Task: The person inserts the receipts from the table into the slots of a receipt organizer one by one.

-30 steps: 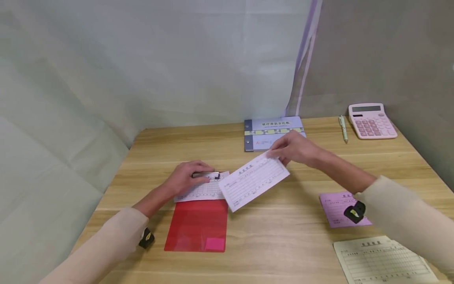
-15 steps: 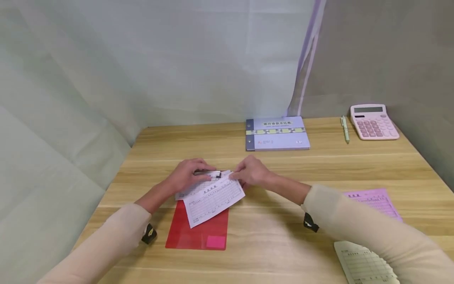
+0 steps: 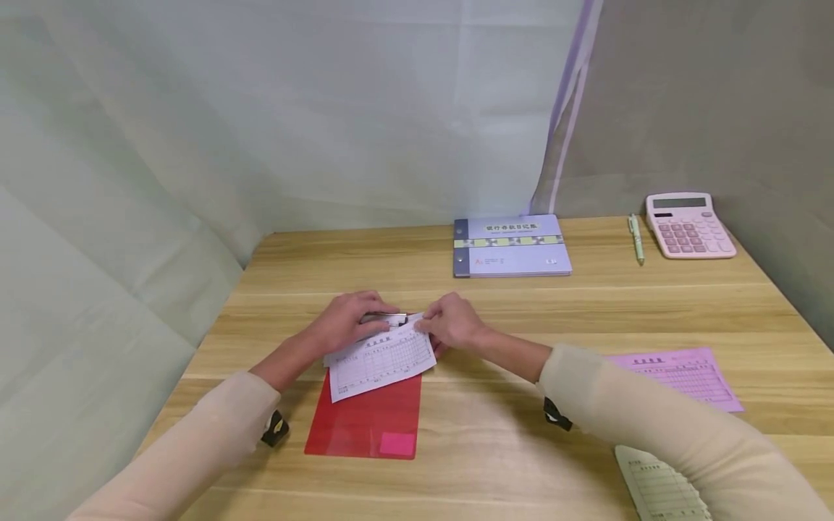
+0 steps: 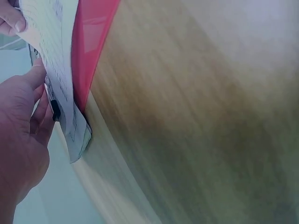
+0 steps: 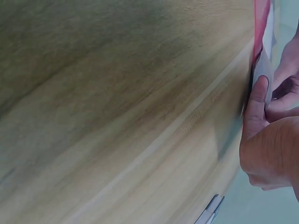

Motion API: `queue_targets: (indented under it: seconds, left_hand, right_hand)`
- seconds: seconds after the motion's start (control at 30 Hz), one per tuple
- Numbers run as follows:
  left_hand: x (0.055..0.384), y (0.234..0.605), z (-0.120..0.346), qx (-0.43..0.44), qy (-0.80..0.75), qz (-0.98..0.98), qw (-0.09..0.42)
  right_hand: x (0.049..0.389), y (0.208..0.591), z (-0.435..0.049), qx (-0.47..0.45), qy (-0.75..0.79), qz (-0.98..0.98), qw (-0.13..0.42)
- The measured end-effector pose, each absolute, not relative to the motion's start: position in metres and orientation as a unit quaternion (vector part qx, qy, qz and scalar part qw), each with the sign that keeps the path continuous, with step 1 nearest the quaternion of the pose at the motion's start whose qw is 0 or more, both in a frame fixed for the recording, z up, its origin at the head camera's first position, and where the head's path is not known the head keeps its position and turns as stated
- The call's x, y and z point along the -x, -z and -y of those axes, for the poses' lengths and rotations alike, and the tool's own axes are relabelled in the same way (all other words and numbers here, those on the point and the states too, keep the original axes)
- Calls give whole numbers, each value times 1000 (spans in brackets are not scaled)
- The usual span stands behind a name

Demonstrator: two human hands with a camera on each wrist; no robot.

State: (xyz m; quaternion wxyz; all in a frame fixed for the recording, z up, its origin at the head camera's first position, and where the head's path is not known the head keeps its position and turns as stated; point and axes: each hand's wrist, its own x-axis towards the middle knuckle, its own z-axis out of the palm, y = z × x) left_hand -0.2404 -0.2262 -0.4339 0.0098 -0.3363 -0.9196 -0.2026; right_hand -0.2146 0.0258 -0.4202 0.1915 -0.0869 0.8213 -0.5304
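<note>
A red clipboard (image 3: 352,427) with a pink label lies on the wooden table, its metal clip (image 3: 394,318) at the far end. My left hand (image 3: 345,322) grips that clip, thumb on the near side and fingers beyond it. My right hand (image 3: 454,322) pinches the upper right corner of a white printed form (image 3: 384,360), which lies slanted over the board close to the clip. Other paper (image 4: 80,140) shows beneath the form in the left wrist view. From the right wrist, the right thumb (image 5: 259,93) presses flat on the paper's face.
At the back stands no upright object but a lilac account book (image 3: 511,253) lying flat, with a green pen (image 3: 635,239) and a pink calculator (image 3: 691,228) to its right. A purple form (image 3: 691,376) and a pale green form (image 3: 658,485) lie partly under the right sleeve.
The right hand has brought the white form leftward and down over the red clipboard, then slid it closer to the clip. The left hand has stayed at the clip.
</note>
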Motion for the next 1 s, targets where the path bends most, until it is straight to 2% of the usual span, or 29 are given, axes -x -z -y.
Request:
queue_targets:
  seconds: [0.17, 0.5, 0.7, 1.0]
  left_hand:
    - [241, 435, 225, 345, 157, 925, 12]
    - [237, 439, 225, 380, 80, 920, 53]
    - [235, 441, 226, 396, 64, 913, 77]
    - [233, 441, 226, 392, 71, 914, 81]
  right_hand:
    - [215, 423, -23, 85, 538, -816, 192]
    - [218, 428, -21, 80, 533, -820, 192]
    - [218, 430, -20, 85, 531, -820, 194]
    - [219, 429, -19, 104, 510, -833, 186]
